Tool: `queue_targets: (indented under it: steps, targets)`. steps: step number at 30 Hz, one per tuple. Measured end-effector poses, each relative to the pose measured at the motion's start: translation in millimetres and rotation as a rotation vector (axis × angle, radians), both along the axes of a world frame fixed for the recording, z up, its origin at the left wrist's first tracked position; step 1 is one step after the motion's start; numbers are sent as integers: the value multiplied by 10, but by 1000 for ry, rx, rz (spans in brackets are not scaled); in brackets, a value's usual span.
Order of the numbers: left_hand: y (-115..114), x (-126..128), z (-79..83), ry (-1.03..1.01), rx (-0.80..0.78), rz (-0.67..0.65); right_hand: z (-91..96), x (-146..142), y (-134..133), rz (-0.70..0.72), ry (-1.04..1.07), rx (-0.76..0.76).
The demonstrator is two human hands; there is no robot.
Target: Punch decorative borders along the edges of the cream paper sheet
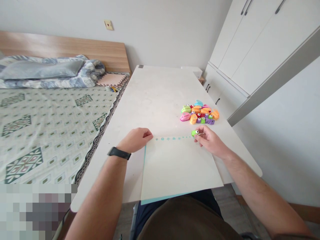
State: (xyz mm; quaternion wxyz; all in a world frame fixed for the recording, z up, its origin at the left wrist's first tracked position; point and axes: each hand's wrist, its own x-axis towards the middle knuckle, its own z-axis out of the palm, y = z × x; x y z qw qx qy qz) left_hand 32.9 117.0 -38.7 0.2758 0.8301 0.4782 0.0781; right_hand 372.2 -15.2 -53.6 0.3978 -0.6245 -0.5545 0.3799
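A white sheet of paper lies over a light blue sheet, whose colour shows along the left and front edges. Along the top runs a row of small punched shapes, including flowers and dots, with blue showing through. My right hand grips a small green craft punch with a white round button, at the sheet's top right corner. At the top left corner, my left hand has thumb and fingers pinched together on the paper's edge. A black band circles my left wrist.
Beyond my right hand, several colourful craft punches sit in a cluster on the white table. A bed stands along the left side. White cabinets and a wall are on the right. A white box is at the far end.
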Motion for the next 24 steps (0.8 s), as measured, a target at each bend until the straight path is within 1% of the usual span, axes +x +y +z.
queue_targets:
  steps: [3, 7, 10, 13, 16, 20, 22, 24]
  targets:
    - [-9, 35, 18, -12, -25, 22, 43, 33, -51, -32, 40, 13]
    - [14, 71, -27, -100, -144, 97, 101, 77, -125, -68, 63, 22]
    - [14, 86, -45, -141, -186, 121, 104, 118, -177, -111, 97, 35]
    - [-20, 109, -14, -106, -130, 80, 70, 168, -207, -153, 161, 43]
    - [-58, 147, 17, -88, -71, 23, 42, 217, -212, -205, 289, 36]
    - [-71, 188, -3, -88, -73, -36, 37, 279, -212, -226, 466, 14]
    - [-67, 188, -16, -89, -87, -54, 25, 315, -221, -237, 489, 3]
    - [-66, 175, -12, -116, -105, -65, -2, 357, -237, -264, 446, -21]
